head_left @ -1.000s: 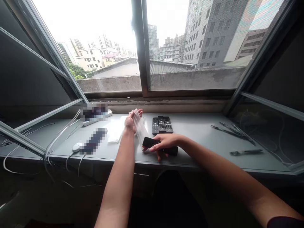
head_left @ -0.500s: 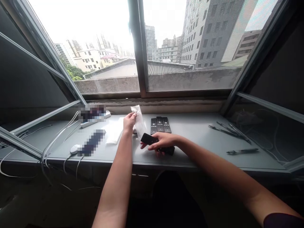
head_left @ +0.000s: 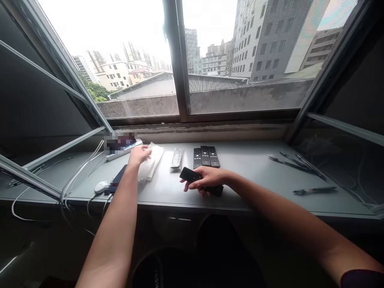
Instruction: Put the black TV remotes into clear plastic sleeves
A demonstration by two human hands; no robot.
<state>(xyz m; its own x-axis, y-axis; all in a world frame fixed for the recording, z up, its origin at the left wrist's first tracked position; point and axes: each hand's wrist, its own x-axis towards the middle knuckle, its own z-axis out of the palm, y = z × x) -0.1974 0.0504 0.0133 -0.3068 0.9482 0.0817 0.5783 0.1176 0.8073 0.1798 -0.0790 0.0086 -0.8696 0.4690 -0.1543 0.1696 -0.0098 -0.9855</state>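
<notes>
My left hand (head_left: 140,155) is over the left side of a pile of clear plastic bags (head_left: 154,158), its fingertips apart at the pile's edge. Whether they touch the top bag is hard to see. My right hand (head_left: 207,178) is closed around a black remote control (head_left: 188,174), held low above the desk near its front edge. Fingers hide the remote's middle; its dark other end shows below the palm. Between my hands, further back, lies a remote in a clear bag (head_left: 177,158). Several black remotes (head_left: 205,156) lie side by side behind my right hand.
Pens (head_left: 315,191) and thin dark tools (head_left: 295,166) lie on the right of the grey desk (head_left: 252,160). On the left are a power strip (head_left: 124,150), a dark phone-like slab (head_left: 118,180), a round white charger (head_left: 101,187) and loose cables. A window (head_left: 183,80) rises behind.
My left hand has moved left to the bag pile, away from the clear bag it held up. The bagged remote is now in plain view. My right hand keeps its hold on the remote.
</notes>
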